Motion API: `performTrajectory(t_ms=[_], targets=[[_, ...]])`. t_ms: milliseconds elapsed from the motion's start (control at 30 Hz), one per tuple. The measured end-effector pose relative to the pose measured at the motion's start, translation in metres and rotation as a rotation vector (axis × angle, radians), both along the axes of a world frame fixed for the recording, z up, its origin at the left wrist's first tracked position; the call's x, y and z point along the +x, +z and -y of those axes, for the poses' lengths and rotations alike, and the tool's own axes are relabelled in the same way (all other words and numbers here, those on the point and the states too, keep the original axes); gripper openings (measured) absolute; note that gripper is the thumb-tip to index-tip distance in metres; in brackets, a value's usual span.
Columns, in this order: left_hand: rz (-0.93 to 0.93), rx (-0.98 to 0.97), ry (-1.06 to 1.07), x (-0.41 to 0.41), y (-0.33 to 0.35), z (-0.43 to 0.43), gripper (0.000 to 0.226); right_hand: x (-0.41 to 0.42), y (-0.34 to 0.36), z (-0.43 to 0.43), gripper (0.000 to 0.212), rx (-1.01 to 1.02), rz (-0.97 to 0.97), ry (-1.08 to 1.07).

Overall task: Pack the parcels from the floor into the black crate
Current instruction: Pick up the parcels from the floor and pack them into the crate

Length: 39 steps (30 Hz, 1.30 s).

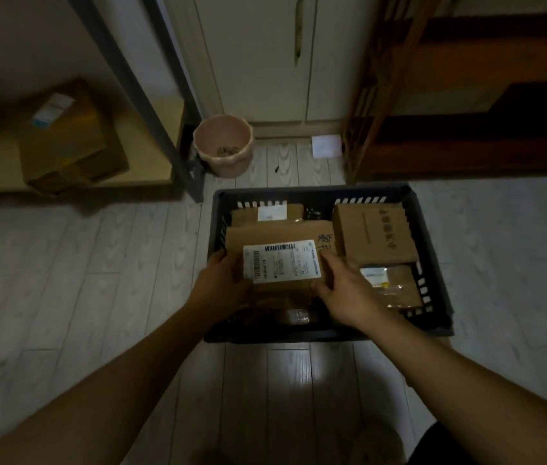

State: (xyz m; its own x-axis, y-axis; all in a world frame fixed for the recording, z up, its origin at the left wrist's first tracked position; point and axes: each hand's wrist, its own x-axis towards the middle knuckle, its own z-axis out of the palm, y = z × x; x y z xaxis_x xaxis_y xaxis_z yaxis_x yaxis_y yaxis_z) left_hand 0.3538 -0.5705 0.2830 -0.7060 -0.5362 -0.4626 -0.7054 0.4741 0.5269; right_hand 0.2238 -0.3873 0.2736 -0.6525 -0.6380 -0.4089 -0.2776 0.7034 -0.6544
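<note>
The black crate (312,193) stands on the pale wood floor in front of me. Inside it, I hold a brown cardboard parcel (278,234) with a white barcode label on top. My left hand (221,280) grips its left edge and my right hand (349,290) grips its right near corner. A second box with printed characters (374,233) lies in the crate's right half. A smaller labelled parcel (396,285) sits under it at the near right. Another labelled parcel (268,211) shows at the back left.
A pink waste bin (223,146) stands beyond the crate by the white cabinet doors. A cardboard box (64,135) rests on a low shelf at the left, behind a grey metal post. Wooden furniture (466,112) fills the right. A white paper (326,146) lies on the floor.
</note>
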Motion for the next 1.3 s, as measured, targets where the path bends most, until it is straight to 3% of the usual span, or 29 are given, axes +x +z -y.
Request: performTrajectory(t_ms=[200,367,600,733,1000,1300], targets=[[0.075,-0.141,-0.069,-0.007,-0.092,0.005,0.074,-0.007,-0.102,0.01,0.066,0.041,-0.007,0.11],[0.115,-0.224,-0.179,-0.006,-0.134,0.015,0.082,-0.018,-0.141,0.014,0.076,0.074,-0.059,0.222],[0.262,-0.204,-0.372,-0.004,-0.164,0.016,0.09,-0.019,-0.156,0.021,0.077,0.141,-0.086,0.317],[0.291,-0.279,-0.45,-0.008,-0.173,0.02,0.084,-0.019,-0.163,0.02,0.078,0.163,-0.076,0.352],[0.424,-0.423,-0.521,-0.02,-0.183,0.024,0.079,-0.021,-0.177,0.027,0.085,0.233,-0.112,0.462],[0.396,-0.385,-0.518,-0.021,-0.193,0.032,0.085,-0.022,-0.18,0.029,0.086,0.213,-0.105,0.427]])
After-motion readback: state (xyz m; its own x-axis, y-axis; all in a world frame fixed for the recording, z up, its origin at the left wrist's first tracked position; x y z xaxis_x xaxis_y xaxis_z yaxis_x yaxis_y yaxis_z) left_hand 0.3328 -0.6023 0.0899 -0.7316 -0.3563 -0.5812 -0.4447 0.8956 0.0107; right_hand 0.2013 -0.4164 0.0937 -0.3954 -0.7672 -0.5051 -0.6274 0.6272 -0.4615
